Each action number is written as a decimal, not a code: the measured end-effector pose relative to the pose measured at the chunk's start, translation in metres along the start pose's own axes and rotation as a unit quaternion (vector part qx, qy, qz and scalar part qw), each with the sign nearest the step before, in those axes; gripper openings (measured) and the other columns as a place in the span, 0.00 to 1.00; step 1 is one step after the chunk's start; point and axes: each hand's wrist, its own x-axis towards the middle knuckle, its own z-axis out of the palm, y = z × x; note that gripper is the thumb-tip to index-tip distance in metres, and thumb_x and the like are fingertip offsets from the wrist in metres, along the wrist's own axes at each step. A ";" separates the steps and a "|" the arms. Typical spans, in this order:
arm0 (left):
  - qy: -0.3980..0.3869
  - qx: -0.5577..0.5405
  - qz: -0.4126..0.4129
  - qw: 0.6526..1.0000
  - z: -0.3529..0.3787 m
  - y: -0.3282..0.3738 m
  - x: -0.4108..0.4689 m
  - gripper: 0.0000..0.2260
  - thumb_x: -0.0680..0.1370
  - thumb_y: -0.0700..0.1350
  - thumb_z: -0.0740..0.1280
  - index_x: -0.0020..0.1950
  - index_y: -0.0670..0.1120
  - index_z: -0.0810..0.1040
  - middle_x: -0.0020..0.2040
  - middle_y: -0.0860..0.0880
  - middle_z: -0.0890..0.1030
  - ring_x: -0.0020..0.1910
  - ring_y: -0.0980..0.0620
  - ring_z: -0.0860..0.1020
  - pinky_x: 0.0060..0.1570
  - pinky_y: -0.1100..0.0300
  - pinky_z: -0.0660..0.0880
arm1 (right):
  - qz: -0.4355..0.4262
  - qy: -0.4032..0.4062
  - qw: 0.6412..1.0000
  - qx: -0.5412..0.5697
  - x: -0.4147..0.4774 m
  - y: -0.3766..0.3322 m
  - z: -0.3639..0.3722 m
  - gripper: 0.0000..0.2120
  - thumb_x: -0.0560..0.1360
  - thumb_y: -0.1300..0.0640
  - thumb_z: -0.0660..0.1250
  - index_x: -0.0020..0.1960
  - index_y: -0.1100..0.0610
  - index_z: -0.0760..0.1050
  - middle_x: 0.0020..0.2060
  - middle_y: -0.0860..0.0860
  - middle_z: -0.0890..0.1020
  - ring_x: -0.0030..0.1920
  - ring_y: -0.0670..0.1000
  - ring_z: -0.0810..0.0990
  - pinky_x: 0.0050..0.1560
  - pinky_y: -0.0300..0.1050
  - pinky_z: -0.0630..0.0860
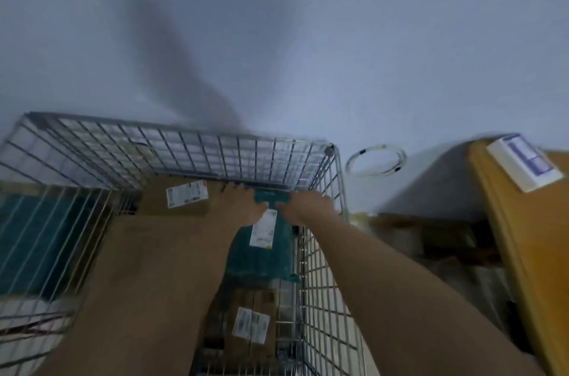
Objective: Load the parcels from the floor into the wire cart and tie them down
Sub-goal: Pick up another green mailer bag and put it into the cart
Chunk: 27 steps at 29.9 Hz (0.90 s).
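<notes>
Fingers (238, 188) of left hand (243, 206), right hand (308, 206) hold one teal parcel (264, 264).

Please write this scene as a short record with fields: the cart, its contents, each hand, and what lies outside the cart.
cart: wire cart, partly loaded
inside: teal parcel; far brown box; near brown box
left hand: on the teal parcel's far end
right hand: on the same end; grip blurred
floor: white cord coil, right of the cart
outside: yellow box, at the right
</notes>
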 end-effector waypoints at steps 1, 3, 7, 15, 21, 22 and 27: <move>0.021 0.000 -0.003 1.000 -0.032 0.000 -0.017 0.36 0.82 0.69 0.49 0.83 0.47 0.61 0.83 0.43 0.60 0.80 0.41 0.61 0.80 0.43 0.55 | -0.009 0.040 0.999 -0.010 -0.019 0.001 -0.031 0.32 0.82 0.34 0.50 0.80 0.50 0.63 0.78 0.55 0.67 0.76 0.60 0.66 0.76 0.62 0.60; 0.060 -0.008 -0.008 0.998 -0.097 -0.001 -0.054 0.35 0.83 0.68 0.50 0.84 0.48 0.58 0.84 0.44 0.57 0.82 0.42 0.57 0.80 0.42 0.52 | -0.022 0.102 0.994 -0.022 -0.060 0.000 -0.094 0.31 0.84 0.37 0.49 0.82 0.50 0.60 0.81 0.53 0.61 0.80 0.58 0.60 0.79 0.61 0.52; 0.157 0.005 -0.011 0.988 -0.228 -0.003 -0.139 0.33 0.84 0.66 0.47 0.84 0.49 0.57 0.84 0.46 0.55 0.83 0.44 0.54 0.81 0.43 0.48 | -0.046 0.215 0.975 -0.023 -0.156 -0.005 -0.221 0.32 0.84 0.36 0.45 0.84 0.50 0.53 0.83 0.51 0.53 0.82 0.57 0.51 0.81 0.60 0.45; 0.324 0.049 -0.042 0.944 -0.431 -0.007 -0.327 0.32 0.84 0.66 0.47 0.83 0.51 0.58 0.84 0.47 0.57 0.83 0.44 0.53 0.80 0.42 0.48 | -0.080 0.384 0.920 -0.010 -0.350 -0.015 -0.403 0.34 0.83 0.34 0.45 0.84 0.50 0.52 0.84 0.51 0.53 0.83 0.57 0.50 0.81 0.60 0.45; 0.390 0.025 -0.054 0.919 -0.518 -0.002 -0.430 0.33 0.84 0.66 0.47 0.84 0.51 0.56 0.85 0.47 0.55 0.83 0.44 0.52 0.80 0.42 0.46 | -0.091 0.442 0.892 -0.001 -0.450 -0.018 -0.462 0.34 0.84 0.34 0.45 0.84 0.50 0.52 0.84 0.51 0.52 0.83 0.57 0.49 0.81 0.60 0.44; 0.400 0.025 -0.054 0.915 -0.526 0.000 -0.443 0.32 0.84 0.66 0.47 0.84 0.50 0.56 0.84 0.47 0.55 0.83 0.44 0.53 0.80 0.42 0.46 | -0.092 0.448 0.889 0.001 -0.461 -0.019 -0.469 0.34 0.84 0.34 0.45 0.84 0.50 0.52 0.84 0.51 0.52 0.83 0.57 0.49 0.81 0.60 0.44; 0.432 0.039 -0.065 0.899 -0.552 0.005 -0.487 0.32 0.84 0.66 0.47 0.84 0.51 0.57 0.84 0.47 0.56 0.83 0.44 0.54 0.81 0.42 0.47 | -0.103 0.480 0.871 0.001 -0.503 -0.024 -0.492 0.34 0.84 0.34 0.45 0.84 0.49 0.51 0.84 0.51 0.53 0.83 0.57 0.50 0.81 0.60 0.44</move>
